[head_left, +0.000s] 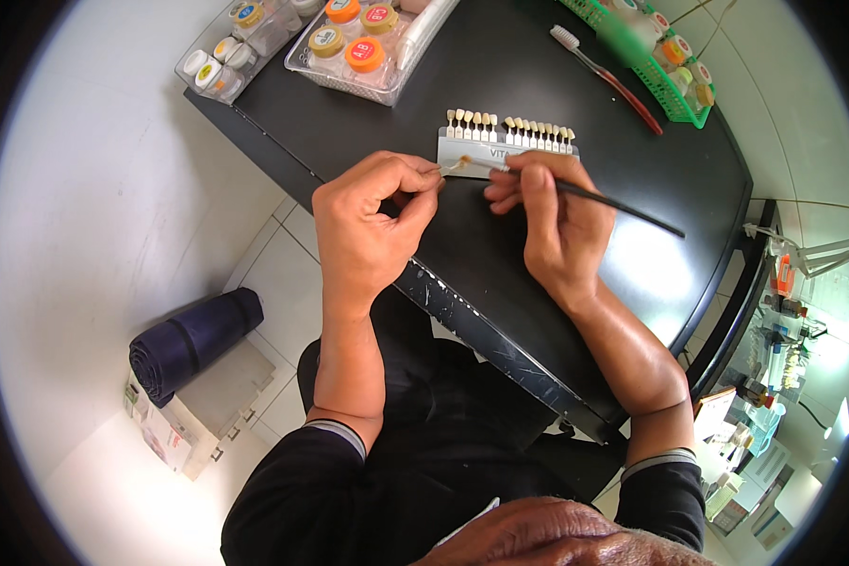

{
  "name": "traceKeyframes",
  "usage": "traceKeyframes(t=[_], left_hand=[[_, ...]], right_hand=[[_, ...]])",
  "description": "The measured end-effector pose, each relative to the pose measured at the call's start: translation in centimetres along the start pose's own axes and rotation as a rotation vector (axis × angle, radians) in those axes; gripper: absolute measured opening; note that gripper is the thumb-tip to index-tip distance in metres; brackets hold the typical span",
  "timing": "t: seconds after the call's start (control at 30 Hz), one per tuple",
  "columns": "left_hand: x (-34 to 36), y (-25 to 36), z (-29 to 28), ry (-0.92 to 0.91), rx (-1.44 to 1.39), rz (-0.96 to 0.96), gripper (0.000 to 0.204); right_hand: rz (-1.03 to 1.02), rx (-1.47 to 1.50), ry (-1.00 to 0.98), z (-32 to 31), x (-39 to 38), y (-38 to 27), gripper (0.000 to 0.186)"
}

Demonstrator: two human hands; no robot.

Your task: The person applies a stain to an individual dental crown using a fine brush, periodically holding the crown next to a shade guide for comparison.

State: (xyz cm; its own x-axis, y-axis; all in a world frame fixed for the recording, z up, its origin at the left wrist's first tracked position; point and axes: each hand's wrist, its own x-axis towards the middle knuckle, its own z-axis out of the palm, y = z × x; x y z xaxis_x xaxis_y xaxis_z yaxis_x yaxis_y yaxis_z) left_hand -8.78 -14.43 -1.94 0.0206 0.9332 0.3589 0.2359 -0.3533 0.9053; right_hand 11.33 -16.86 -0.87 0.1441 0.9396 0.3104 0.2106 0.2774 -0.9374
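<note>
My left hand (373, 217) is closed in a pinch, its thumb and forefinger on a small pale piece (451, 167) too little to name. Between the fingers of my right hand (561, 208) is a thin brush (623, 205) with a long dark handle, slanting down to the right. Its brownish tip is close to the pale piece; whether they touch I cannot tell. Just behind both hands lies a grey tooth shade guide (455, 149), with a row of tooth-shaped tabs (538, 130) standing along its far edge and a gap in the row.
A clear basket (387, 95) holds jars with orange and gold lids at the far left. Beside it is a bin of small bottles (219, 80). A red-handled toothbrush (613, 80) lies before a green basket (674, 94). A rolled dark mat (196, 341) sits below, left of the black table (481, 226).
</note>
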Motion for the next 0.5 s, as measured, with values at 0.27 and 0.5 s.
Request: traceKeyframes(t=[0.27, 0.5], left_hand=[[0.05, -0.05, 0.07, 0.003, -0.022, -0.016, 0.016], [0.05, 0.27, 0.05, 0.021, 0.014, -0.051, 0.014]], right_hand=[[-0.046, -0.041, -0.041, 0.13, -0.13, 0.08, 0.016], [-0.083, -0.035, -0.125, -0.12, -0.32, -0.37, 0.018]])
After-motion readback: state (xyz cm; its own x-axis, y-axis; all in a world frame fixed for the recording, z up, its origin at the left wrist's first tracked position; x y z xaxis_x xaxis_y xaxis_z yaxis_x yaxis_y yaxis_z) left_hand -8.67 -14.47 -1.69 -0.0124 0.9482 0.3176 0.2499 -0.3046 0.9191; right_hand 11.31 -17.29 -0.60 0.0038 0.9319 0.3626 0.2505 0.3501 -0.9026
